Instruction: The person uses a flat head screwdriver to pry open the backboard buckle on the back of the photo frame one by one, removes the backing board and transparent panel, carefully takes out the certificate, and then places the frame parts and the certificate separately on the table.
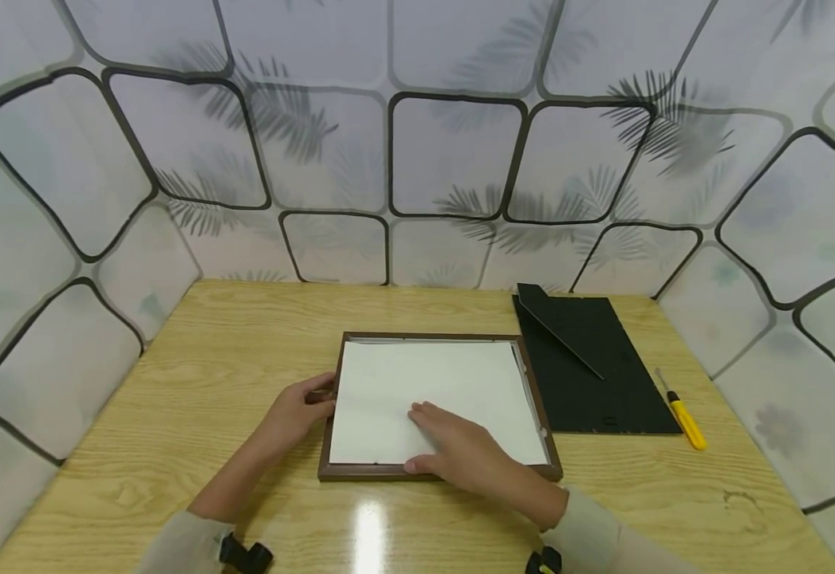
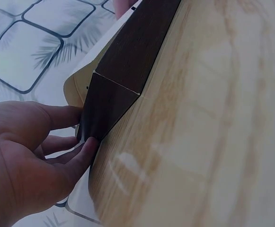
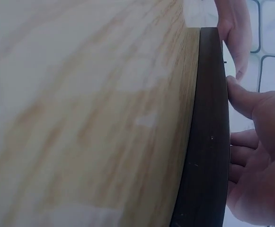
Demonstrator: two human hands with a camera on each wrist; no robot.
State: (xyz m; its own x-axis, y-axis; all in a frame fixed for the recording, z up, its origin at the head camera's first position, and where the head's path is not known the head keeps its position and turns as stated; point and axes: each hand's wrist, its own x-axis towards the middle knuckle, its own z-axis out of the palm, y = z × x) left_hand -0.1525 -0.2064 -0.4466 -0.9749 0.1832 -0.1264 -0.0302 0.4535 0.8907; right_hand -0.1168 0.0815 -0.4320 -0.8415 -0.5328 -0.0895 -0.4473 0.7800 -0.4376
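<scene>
Here, reaching up from pale sleeves (image 1: 187,546) at the bottom of the view, right hand (image 1: 460,446) and left hand (image 1: 293,416) at a brown picture frame (image 1: 360,472), lower centre.

Right hand laid over a white sheet (image 1: 381,383) inside it, fingers extended, thumb across the near side; left hand well apart, fingers bent and touching the outer left side, whether clamped there or merely resting, cannot tell. Frame lying flat on the wood-grain surface (image 1: 259,335). At lower right, a yellow-handled screwdriver (image 1: 688,422) just beside a black backing board (image 1: 632,391); on that board, a black stand flap (image 1: 535,296). Farther, across the top and both sides of the view, a pale wall covering (image 1: 453,159) with dark rounded outlines and grey fern-like leaves.
</scene>
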